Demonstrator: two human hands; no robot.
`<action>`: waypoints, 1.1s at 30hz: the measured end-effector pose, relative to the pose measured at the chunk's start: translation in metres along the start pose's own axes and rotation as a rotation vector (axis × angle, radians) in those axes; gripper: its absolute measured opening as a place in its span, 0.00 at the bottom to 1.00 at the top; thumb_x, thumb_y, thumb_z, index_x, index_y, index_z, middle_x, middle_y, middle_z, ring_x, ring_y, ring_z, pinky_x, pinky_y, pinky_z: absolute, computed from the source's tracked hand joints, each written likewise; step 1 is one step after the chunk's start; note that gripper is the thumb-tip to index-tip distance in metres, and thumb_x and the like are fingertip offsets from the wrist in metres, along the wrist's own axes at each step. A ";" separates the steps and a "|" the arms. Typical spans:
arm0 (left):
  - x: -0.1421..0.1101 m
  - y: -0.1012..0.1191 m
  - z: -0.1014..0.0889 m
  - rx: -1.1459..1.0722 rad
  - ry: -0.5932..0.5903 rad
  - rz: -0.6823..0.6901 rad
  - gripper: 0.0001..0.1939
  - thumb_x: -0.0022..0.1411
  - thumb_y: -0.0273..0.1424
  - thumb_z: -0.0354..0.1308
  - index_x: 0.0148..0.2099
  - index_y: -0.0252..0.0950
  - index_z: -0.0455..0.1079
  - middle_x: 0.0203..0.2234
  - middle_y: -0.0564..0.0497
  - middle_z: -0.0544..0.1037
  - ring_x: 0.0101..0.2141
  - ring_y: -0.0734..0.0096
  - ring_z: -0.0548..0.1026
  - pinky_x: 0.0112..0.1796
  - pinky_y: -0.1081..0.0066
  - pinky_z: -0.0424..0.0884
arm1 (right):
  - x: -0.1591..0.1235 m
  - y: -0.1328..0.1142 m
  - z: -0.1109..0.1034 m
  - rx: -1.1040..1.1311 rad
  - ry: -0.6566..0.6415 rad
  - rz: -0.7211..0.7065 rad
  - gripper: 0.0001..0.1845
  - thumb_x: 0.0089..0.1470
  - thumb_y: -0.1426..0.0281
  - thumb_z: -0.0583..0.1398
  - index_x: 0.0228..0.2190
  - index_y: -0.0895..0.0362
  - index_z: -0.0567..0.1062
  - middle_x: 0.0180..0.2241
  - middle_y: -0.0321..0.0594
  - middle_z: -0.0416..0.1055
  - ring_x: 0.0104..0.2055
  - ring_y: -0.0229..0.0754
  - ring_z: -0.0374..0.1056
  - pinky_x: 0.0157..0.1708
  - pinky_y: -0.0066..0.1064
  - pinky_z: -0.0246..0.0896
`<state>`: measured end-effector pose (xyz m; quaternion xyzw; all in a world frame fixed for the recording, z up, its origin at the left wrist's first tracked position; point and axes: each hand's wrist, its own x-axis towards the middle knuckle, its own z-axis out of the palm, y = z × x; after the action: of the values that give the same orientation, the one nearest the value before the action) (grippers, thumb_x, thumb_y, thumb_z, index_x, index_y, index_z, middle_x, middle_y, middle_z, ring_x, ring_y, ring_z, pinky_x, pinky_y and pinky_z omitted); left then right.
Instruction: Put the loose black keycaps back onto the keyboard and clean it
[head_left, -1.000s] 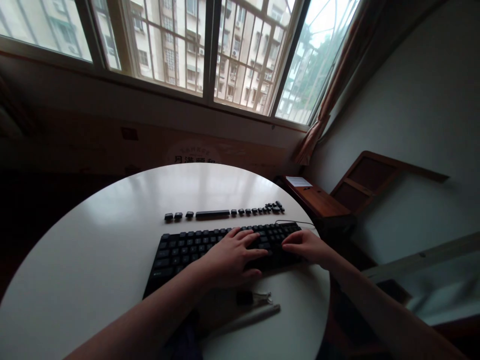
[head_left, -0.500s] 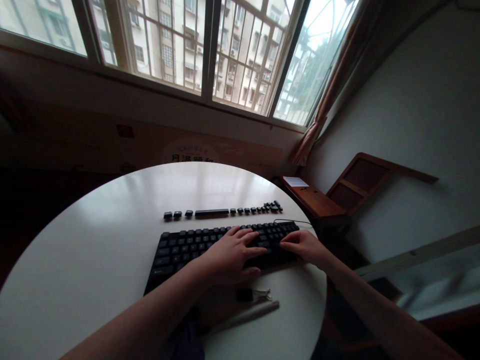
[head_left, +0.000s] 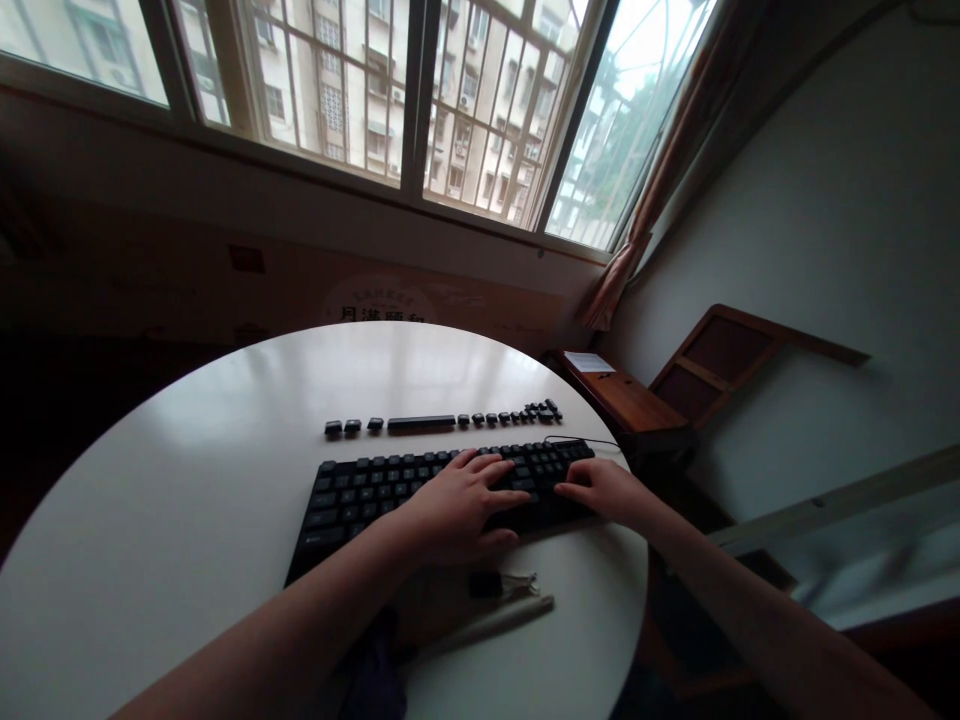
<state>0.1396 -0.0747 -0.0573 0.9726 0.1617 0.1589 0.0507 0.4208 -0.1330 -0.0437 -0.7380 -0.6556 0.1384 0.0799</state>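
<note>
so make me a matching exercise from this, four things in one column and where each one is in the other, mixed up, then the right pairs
Things:
1. black keyboard
2. row of loose black keycaps
3. white sheet of paper
4. reddish-brown curtain

Places:
A. on the brown wooden furniture beyond the table
B. hanging beside the window
C. partly covered by the left hand
D. on the round white table, on the window side of the keyboard

Pairs: 1-C, 2-D, 3-A, 4-B
</note>
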 end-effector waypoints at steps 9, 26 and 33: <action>-0.002 0.001 -0.002 -0.016 -0.005 -0.007 0.27 0.65 0.51 0.55 0.63 0.52 0.66 0.64 0.45 0.64 0.62 0.45 0.62 0.61 0.45 0.52 | 0.001 -0.012 -0.013 -0.049 -0.041 -0.095 0.15 0.53 0.56 0.63 0.27 0.55 0.79 0.26 0.38 0.76 0.28 0.38 0.68 0.27 0.26 0.51; -0.003 0.001 -0.004 -0.043 -0.008 -0.020 0.26 0.65 0.49 0.56 0.62 0.51 0.67 0.64 0.43 0.64 0.63 0.44 0.61 0.60 0.42 0.53 | 0.161 -0.030 -0.065 -0.271 0.075 -0.190 0.11 0.51 0.67 0.64 0.35 0.55 0.84 0.33 0.39 0.79 0.35 0.38 0.72 0.36 0.23 0.60; -0.004 0.001 0.001 -0.051 0.004 -0.012 0.26 0.64 0.49 0.57 0.62 0.51 0.67 0.65 0.44 0.63 0.63 0.44 0.60 0.61 0.42 0.52 | 0.185 -0.019 -0.058 -0.305 -0.006 -0.153 0.14 0.47 0.67 0.67 0.39 0.54 0.84 0.35 0.39 0.78 0.34 0.36 0.71 0.32 0.23 0.59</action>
<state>0.1368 -0.0767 -0.0589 0.9697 0.1637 0.1648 0.0762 0.4394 0.0561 -0.0017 -0.6892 -0.7234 0.0330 -0.0249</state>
